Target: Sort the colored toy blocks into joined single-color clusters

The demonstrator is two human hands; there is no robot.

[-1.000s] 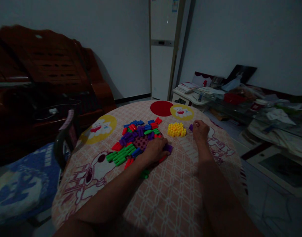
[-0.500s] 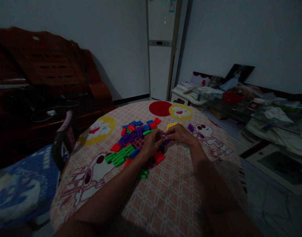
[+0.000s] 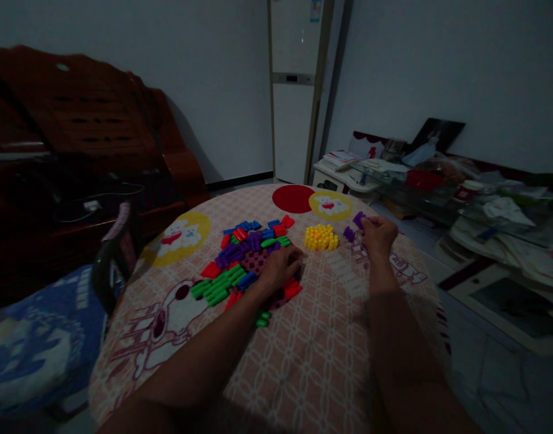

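Observation:
In the head view my right hand (image 3: 379,235) is at the right of the table, its fingers pinching a purple toy block (image 3: 359,219). Just left of it, a second purple block (image 3: 349,234) lies on the cloth. A cluster of yellow blocks (image 3: 320,237) stands between my two hands. My left hand (image 3: 282,268) rests at the right edge of a colourful pile of blocks, with its fingers curled; what they hold, if anything, is hidden. Around it lie green blocks (image 3: 222,284), purple blocks (image 3: 235,250), red blocks (image 3: 292,288) and a maroon perforated piece (image 3: 253,260).
A patterned cloth (image 3: 303,374) covers the round table. At left are a chair (image 3: 111,253) and a wooden bench (image 3: 96,126). A cluttered glass-topped cabinet (image 3: 421,205) runs along the right, and a tall white appliance (image 3: 293,120) stands behind.
My right hand has moved away from my left, to the right and slightly farther off, with a purple block. The yellow cluster now shows fully. My left hand has stayed by the pile.

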